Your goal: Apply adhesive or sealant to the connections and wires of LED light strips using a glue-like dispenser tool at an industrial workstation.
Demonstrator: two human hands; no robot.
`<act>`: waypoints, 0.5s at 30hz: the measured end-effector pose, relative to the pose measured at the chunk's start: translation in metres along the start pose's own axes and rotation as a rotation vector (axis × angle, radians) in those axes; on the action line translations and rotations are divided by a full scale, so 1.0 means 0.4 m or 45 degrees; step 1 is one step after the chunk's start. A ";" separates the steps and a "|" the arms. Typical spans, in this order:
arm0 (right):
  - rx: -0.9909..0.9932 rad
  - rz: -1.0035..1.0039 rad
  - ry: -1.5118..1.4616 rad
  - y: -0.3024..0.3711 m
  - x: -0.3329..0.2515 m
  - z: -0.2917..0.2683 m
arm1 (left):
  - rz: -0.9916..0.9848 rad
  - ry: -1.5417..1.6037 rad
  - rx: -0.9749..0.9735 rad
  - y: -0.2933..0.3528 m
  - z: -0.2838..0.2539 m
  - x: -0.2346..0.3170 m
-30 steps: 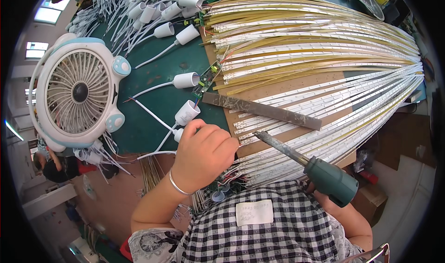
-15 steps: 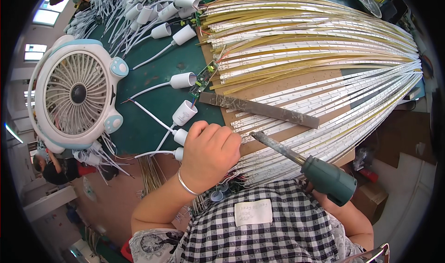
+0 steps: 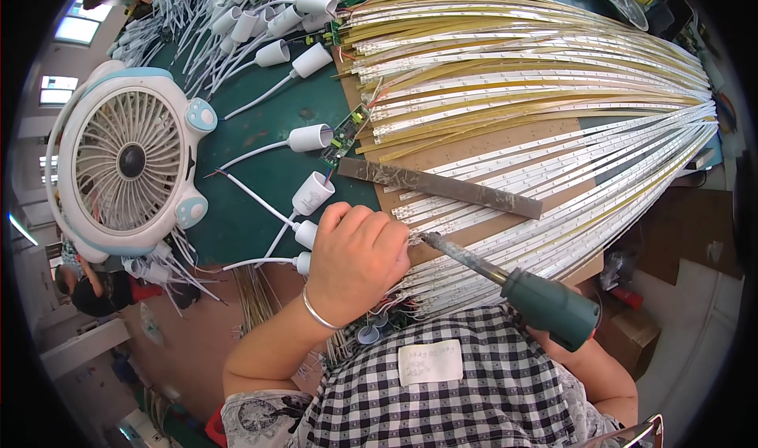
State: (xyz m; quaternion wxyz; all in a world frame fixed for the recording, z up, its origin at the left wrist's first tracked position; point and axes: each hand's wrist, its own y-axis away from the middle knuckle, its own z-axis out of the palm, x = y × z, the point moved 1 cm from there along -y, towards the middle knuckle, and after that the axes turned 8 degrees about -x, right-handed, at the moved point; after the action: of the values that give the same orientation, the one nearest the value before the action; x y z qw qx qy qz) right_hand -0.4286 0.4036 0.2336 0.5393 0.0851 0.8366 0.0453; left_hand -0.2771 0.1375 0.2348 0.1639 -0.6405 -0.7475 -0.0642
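Note:
My left hand (image 3: 359,258), with a bangle at the wrist, is closed with curled fingers at the near ends of the white LED strips (image 3: 474,251). Whatever its fingertips pinch is hidden beneath the hand. A soldering iron (image 3: 549,307) with a green handle is in my right hand (image 3: 550,345), which is mostly hidden behind that handle. The iron's dark tip touches or nearly touches the strip ends just beside my left fingertips. White lamp holders (image 3: 314,194) with cables lie left of my left hand. A small green circuit board (image 3: 345,138) is connected to one of them.
A grey flat bar (image 3: 442,187) lies across the strips on brown cardboard (image 3: 564,136). At the left stands a white and blue fan (image 3: 130,160). More lamp holders (image 3: 245,26) are heaped at the far left of the green table (image 3: 260,164). A person (image 3: 91,290) is in the left background.
The soldering iron has moved slightly left, bringing its tip right beside my left fingertips. My left hand has stayed almost still.

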 end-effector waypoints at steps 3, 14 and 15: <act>0.000 -0.009 0.008 0.002 0.006 0.006 | -0.002 -0.006 0.005 0.000 0.001 0.000; 0.147 -0.027 0.024 -0.023 -0.024 0.002 | -0.007 -0.005 0.004 -0.004 0.004 0.002; 0.147 0.062 -0.117 -0.023 -0.029 0.003 | -0.008 -0.005 0.005 -0.004 0.004 0.002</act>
State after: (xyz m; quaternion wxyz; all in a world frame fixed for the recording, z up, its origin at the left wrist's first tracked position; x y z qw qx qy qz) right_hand -0.4238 0.3924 0.2419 0.5702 0.1384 0.8098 0.0063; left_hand -0.2791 0.1386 0.2337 0.1636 -0.6381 -0.7498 -0.0620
